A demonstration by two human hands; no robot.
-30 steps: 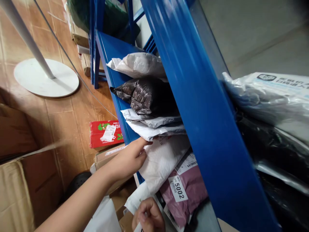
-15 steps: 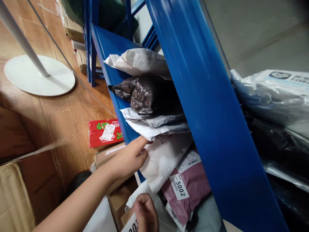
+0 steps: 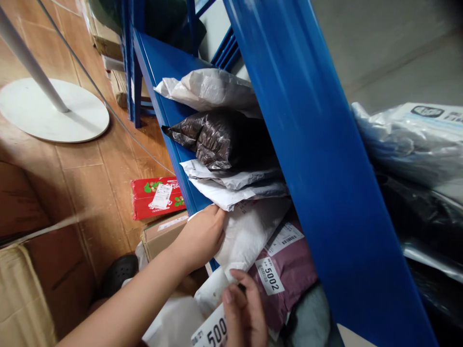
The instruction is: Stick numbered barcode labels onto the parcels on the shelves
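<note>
My left hand (image 3: 204, 236) reaches in from the lower left, its fingers closed on the edge of a white plastic mailing bag (image 3: 249, 231) on the blue shelf (image 3: 148, 62). Below it, my right hand (image 3: 248, 311) pinches a white printed label (image 3: 211, 330) reading "500", the last digit hidden by the thumb. Just right of that hand lies a purple mailing bag (image 3: 292, 270) with a "5002" label. Above my left hand are thin white bags (image 3: 235, 185), a black plastic parcel (image 3: 217, 140) and another white parcel (image 3: 213, 89).
A broad blue shelf upright (image 3: 311, 144) slants across the right side, with clear-wrapped parcels (image 3: 415, 140) beyond it. On the wooden floor are a red box (image 3: 157, 197), cardboard boxes (image 3: 21, 294), a black clog (image 3: 119, 270) and a round white stand base (image 3: 83, 113).
My left hand has closed on the white bag's edge, where its finger was poking before. My right hand has moved up and right with the label, showing more of its print.
</note>
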